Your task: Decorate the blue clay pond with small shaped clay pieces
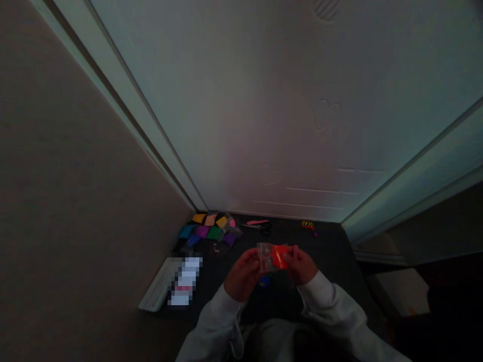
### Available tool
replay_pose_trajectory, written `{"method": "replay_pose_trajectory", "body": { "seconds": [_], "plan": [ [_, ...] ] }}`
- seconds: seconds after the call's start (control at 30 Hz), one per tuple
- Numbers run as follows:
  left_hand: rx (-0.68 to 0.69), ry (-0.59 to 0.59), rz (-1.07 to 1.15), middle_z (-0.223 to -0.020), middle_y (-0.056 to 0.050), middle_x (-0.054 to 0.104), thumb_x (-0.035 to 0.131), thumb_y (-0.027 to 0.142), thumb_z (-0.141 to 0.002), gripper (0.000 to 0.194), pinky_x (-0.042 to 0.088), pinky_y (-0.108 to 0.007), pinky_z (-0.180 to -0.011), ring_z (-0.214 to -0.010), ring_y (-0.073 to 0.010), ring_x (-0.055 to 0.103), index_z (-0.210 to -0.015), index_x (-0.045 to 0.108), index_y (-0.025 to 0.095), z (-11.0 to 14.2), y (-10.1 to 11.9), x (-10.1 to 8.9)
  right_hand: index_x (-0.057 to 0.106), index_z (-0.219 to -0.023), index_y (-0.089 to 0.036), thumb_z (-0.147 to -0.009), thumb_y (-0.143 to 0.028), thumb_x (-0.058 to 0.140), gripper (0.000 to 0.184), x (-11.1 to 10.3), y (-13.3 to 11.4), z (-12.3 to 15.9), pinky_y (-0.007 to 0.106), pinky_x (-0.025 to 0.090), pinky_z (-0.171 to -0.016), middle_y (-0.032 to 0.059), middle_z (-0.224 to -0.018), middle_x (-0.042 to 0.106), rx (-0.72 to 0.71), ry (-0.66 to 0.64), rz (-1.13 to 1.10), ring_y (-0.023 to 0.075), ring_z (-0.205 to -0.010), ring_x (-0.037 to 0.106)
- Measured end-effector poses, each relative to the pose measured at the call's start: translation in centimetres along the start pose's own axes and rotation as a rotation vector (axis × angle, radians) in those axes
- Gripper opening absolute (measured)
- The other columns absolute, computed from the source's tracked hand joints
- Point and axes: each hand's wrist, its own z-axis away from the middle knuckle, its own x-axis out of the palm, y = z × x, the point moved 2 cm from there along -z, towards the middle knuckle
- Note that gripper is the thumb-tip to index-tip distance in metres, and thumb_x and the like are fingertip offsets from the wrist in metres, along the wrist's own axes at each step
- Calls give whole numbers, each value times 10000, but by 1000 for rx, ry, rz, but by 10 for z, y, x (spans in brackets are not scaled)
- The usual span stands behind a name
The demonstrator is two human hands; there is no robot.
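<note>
A small clear plastic zip bag (267,257) with a bright orange-red block inside is held up over the dark table, near its front edge. My right hand (303,265) pinches the coloured end with the thumb across its face. At the clear end, the fingers of my left hand (243,274) close on the bag's edge. Something pink and narrow (296,250) shows by my right fingers; I cannot tell what it is. Below the bag lies a round blue thing (264,281), partly hidden by my hands.
Several coloured packets (214,232) lie at the table's back left. Scissors (260,227) and a pink tool (257,221) are beside them. Small yellow and red pieces (307,224) sit at the back right. A blurred bright screen (186,280) stands at left. A white panel (245,125) rises behind the table (332,251).
</note>
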Motion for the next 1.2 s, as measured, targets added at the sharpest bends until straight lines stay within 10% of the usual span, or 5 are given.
{"method": "replay_pose_trajectory", "body": {
  "seconds": [0.33, 0.77, 1.2],
  "plan": [
    [51, 125, -268, -701, -38, 681, 638, 212, -672, 182, 462, -241, -574, -604, -135, 612, -838, 627, 137, 22, 27, 6, 581, -738, -163, -618, -318, 679, 219, 19, -33, 33, 202, 421, -535, -28, -617, 609, -212, 31, 88, 78, -535, 525],
    [-4, 20, -279, -775, -44, 685, 664, 297, -627, 208, 479, -288, -645, -686, -166, 621, -798, 662, 180, 33, 36, 23, 562, -746, -172, -651, -312, 649, 190, 24, -46, 52, 218, 411, -540, -21, -634, 577, -220, -16, 115, 94, -557, 514],
    [-13, -94, -774, -573, -23, 599, 572, 289, -708, 187, 367, -216, -518, -522, -105, 497, -682, 653, 123, 43, 42, 22, 564, -839, -178, -707, -343, 579, 212, 19, -34, 40, 248, 426, -579, 25, -740, 586, -279, 49, 330, 125, -624, 519]
  ]
}}
